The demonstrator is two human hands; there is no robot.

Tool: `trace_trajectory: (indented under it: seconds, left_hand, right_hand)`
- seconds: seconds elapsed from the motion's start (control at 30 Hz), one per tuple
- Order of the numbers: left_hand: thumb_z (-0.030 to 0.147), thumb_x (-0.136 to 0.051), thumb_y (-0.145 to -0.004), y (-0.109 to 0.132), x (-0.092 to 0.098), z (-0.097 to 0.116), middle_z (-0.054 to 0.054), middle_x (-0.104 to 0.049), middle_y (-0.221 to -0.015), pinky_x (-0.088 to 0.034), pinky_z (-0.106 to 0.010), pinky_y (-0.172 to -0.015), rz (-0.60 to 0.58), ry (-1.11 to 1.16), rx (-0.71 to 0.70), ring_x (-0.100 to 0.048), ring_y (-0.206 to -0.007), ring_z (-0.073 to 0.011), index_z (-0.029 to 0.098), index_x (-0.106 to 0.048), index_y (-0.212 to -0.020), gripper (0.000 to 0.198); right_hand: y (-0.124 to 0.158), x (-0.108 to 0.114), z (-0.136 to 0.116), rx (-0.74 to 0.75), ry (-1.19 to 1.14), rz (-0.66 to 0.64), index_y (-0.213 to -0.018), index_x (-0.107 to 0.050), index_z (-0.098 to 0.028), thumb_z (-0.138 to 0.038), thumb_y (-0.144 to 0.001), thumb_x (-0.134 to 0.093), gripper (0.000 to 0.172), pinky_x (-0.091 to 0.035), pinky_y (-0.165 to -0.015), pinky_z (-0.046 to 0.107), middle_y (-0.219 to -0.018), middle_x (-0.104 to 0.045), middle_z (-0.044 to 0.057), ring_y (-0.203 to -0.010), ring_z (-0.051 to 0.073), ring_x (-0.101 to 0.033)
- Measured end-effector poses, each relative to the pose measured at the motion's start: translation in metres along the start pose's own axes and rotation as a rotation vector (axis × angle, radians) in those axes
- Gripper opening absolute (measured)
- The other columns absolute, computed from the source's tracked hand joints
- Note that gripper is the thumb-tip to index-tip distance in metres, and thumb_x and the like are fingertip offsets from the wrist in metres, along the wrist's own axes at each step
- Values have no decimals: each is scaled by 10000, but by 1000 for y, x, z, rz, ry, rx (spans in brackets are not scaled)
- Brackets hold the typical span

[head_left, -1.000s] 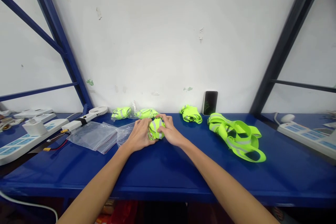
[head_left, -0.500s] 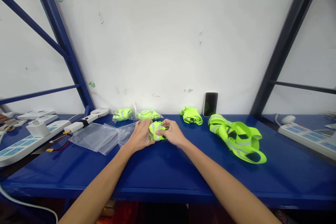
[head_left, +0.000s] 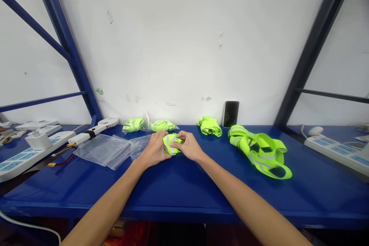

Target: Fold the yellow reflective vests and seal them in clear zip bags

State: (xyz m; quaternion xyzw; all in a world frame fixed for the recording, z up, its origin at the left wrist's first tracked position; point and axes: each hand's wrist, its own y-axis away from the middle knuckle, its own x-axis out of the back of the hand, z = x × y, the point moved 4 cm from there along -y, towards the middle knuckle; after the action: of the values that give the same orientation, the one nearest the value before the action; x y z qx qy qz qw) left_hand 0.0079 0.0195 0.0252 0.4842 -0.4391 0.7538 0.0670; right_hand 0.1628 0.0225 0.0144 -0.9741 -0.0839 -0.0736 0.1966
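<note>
Left hand [head_left: 154, 149] and right hand [head_left: 188, 146] clamp the hi-vis vest bundle [head_left: 172, 143] between them!
It sits near the rear edge of the blue worktop [head_left: 184, 184]; slack fingers could let the springy folds pop open toward the clear plastic bags [head_left: 103, 152].

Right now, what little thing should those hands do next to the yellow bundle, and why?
Probably press the folded neon-yellow reflective vest flatter between the left hand and right hand. It looks puffy, while the vest bundles farther along the bench look tighter. A flatter bundle would likely slip more easily into the clear plastic bag beside the left hand.
</note>
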Motion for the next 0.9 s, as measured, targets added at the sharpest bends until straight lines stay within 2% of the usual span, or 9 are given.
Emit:
trace_trajectory:
  seconds: [0.13,0.23,0.33,0.47,0.53,0.6,0.73,0.9]
  left_hand:
    - [340,-724,-610,2,3,6,-66,-564,-1034,-463,-414,-807,18,71,53,-556,-935,-267,216,-436,-1116,595]
    - [326,-725,-628,2,5,17,-71,-553,-1070,-454,-408,-839,-12,85,14,-543,-973,-260,209,-426,-1141,605]
    - [295,-702,-656,3,6,28,-56,-552,-1024,-443,-400,-850,-70,74,-57,-536,-954,-244,209,-444,-1102,522]
    - [306,-711,-655,2,9,36,-61,-549,-1063,-436,-400,-861,-118,88,-76,-532,-968,-251,227,-433,-1142,567]
    - [306,-710,-663,2,10,39,-61,-550,-1077,-433,-394,-860,-141,80,-95,-533,-974,-252,232,-436,-1145,559]
    - [308,-704,-677,2,11,41,-59,-556,-1064,-434,-387,-848,-146,59,-102,-538,-965,-250,230,-444,-1131,529]
    - [333,-728,-660,2,13,41,-65,-558,-1075,-440,-392,-841,-130,19,-95,-544,-977,-265,229,-443,-1137,566]
    - [441,-763,-641,1,14,36,-71,-557,-1125,-444,-390,-868,-113,57,-113,-543,-1027,-267,233,-421,-1183,675]
  right_hand:
    - [0,3,-7,-25,-84,-68,-682,-517,-168,-397,-560,-795,379,-409,-596,247,-689,-566,-27,-636,124,-523]
    - [3,4,-12,-94,-164,-221,-723,-481,-179,-408,-534,-817,448,-419,-604,243,-714,-547,-41,-649,119,-520]
    - [9,6,-13,-148,-172,-422,-849,-478,-193,-404,-585,-808,472,-448,-640,243,-763,-543,-45,-722,130,-543]
    - [11,11,-14,-128,-107,-534,-1112,-482,-207,-397,-685,-756,542,-475,-772,270,-966,-587,2,-905,155,-563]
    - [11,9,-14,-104,-66,-616,-1107,-531,-191,-403,-717,-729,486,-467,-801,275,-1007,-604,21,-927,164,-564]
    - [10,6,-14,-69,-19,-669,-1037,-583,-172,-417,-743,-701,401,-463,-785,282,-955,-624,22,-876,168,-570]
    - [6,4,-16,26,21,-576,-979,-610,-158,-419,-708,-728,394,-457,-751,288,-877,-629,13,-816,174,-562]
    - [1,0,-9,41,45,-398,-900,-619,-152,-389,-646,-753,372,-446,-692,272,-799,-602,0,-753,158,-530]
